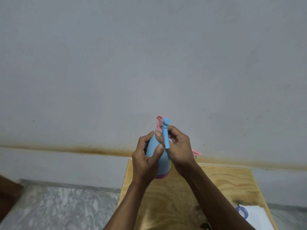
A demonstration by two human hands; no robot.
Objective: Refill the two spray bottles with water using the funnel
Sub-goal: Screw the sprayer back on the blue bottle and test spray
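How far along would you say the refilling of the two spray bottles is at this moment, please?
Nothing visibly finished: no funnel or water shows. In hand: the left hand grips the light blue plastic spray bottle with a pink base above the wooden table, while the right hand works at its blue-and-pink spray head. Whether it's filled is unclear. Only a pink part shows behind.

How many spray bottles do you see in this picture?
1 for certain: a blue bottle held above the table by both hands. A pink part behind the right hand may belong to a second, mostly hidden.
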